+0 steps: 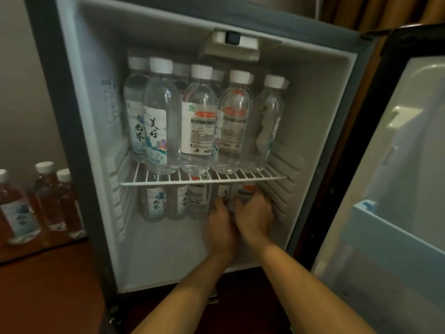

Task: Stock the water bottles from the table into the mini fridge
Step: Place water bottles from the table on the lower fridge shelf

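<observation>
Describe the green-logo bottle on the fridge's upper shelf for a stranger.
Find the open white mini fridge, then its white wire shelf. Of the clear plastic water bottles on it, only this front bottle has a white label with a green logo above a red banner.

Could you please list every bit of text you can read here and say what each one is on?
"美好": front left bottle, upper shelf.
"无界" (likely): bottle behind it, and a lower-compartment bottle.
"美": lower bottle gripped by the left hand; rest hidden.
Too blurred or small: white-and-red label, red label, red-labelled bottle in the right hand, wall sticker, table bottles.
</observation>
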`<state>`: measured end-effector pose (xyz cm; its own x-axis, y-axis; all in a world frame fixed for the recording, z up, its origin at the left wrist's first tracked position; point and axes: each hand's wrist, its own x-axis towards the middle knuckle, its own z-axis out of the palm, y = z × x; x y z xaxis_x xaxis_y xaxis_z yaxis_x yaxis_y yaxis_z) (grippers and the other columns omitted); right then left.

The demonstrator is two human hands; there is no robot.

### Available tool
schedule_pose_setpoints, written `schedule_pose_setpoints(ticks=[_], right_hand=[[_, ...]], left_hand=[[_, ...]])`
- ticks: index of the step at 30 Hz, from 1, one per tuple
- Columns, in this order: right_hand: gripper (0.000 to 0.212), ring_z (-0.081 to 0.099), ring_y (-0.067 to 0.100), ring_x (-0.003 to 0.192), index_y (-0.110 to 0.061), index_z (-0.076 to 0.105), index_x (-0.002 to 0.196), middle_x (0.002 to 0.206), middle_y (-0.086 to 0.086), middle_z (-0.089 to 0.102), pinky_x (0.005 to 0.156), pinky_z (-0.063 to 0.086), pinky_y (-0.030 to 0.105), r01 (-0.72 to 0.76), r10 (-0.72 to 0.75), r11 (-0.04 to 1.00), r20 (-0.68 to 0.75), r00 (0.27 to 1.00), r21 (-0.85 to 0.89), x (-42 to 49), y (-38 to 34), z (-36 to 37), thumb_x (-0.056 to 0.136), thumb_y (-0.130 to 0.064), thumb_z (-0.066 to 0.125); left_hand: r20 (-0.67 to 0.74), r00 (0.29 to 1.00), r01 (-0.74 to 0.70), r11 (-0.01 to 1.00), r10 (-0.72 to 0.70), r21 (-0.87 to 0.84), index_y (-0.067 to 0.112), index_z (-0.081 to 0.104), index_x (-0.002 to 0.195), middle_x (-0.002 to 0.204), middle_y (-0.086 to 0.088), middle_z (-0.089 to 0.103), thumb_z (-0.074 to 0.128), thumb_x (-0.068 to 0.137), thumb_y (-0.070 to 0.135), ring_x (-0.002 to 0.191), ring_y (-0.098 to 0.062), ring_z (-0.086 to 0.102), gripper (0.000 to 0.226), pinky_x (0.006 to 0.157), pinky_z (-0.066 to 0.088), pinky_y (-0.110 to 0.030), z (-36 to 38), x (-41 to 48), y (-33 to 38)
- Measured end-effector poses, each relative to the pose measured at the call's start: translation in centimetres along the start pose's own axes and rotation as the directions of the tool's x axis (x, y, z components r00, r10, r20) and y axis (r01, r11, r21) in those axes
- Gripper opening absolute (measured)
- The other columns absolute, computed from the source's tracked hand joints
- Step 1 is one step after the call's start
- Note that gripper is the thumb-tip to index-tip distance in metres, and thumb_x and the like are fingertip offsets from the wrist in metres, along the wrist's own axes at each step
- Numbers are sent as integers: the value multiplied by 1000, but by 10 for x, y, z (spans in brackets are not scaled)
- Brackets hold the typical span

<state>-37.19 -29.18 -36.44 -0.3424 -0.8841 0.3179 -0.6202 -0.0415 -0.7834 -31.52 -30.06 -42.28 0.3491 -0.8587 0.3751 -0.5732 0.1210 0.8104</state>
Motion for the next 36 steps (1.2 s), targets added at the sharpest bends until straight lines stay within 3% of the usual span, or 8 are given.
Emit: schedule_pose_setpoints(ticks=[3, 8, 16, 21, 24, 28, 32, 36], right_hand=[[40, 60, 39, 122, -17, 61, 136, 133, 16, 61, 95, 50, 41, -33, 35, 997, 22, 999, -73, 0, -1, 1, 98, -30, 63], [30, 65, 42, 114, -6, 68, 117, 122, 20, 69, 88, 54, 43, -167, 180, 978, 102, 978, -124, 7, 13, 4, 101, -29, 57], [34, 59, 40, 127, 5, 63, 126, 134, 25, 64, 99, 48, 38, -185, 203, 978, 219, 954, -100, 18, -2, 12, 101, -18, 56], [34, 60, 39, 125, 1, 66, 125, 132, 23, 65, 95, 50, 37, -197, 216, 975, 246, 945, -100, 11, 0, 7, 97, -17, 59], [34, 62, 38, 122, -1, 67, 124, 130, 21, 67, 91, 50, 35, -180, 188, 982, 256, 948, -58, -4, -5, -3, 95, -16, 60], [30, 64, 35, 120, -6, 67, 124, 130, 17, 68, 94, 50, 35, -126, 129, 992, 287, 949, -29, -34, -13, -8, 98, -21, 58], [24, 67, 32, 109, -10, 70, 114, 119, 13, 72, 79, 47, 30, -64, 57, 998, 327, 943, 12, -75, -35, -9, 102, -22, 54], [24, 70, 27, 102, -18, 73, 114, 110, 8, 75, 81, 56, 34, 30, -37, 999, 338, 941, 25, -117, -67, -13, 100, -27, 55]], left_hand=[[60, 998, -11, 1000, 12, -10, 14, 48, 125, 103, -11, 72, 50, 106, 41, 89, -34, 71, 33, 67, 52, -41, 1, -2, 1], [115, 993, -31, 999, 26, 38, 15, 62, 102, 99, -7, 72, 56, 105, 25, 87, -22, 67, 12, 65, 36, -28, -2, 2, 3], [155, 987, -33, 999, 39, -41, 15, 76, 99, 96, -5, 77, 61, 97, 14, 88, -18, 72, 15, 73, 56, -37, -1, 19, -7], [196, 977, -88, 996, 83, 21, 14, 76, 85, 86, 1, 75, 59, 95, 8, 70, -3, 61, 21, 58, 46, -17, -16, 10, -7], [216, 973, -94, 995, 83, 37, 15, 73, 79, 85, -5, 76, 58, 92, 8, 80, -17, 69, 22, 69, 57, -40, -35, 2, -3], [188, 973, -154, 984, 136, 85, 20, 77, 92, 95, -2, 78, 59, 94, 11, 91, -18, 71, 21, 76, 57, -38, -70, -18, 6], [142, 982, -140, 986, 126, 90, 26, 75, 110, 109, 2, 77, 56, 100, 19, 101, -16, 70, 23, 87, 57, -36, -118, -45, 6], [56, 998, -20, 999, 17, 51, 25, 70, 127, 114, 5, 72, 55, 102, 12, 103, -10, 65, 32, 89, 52, -25, -175, -71, 7]])
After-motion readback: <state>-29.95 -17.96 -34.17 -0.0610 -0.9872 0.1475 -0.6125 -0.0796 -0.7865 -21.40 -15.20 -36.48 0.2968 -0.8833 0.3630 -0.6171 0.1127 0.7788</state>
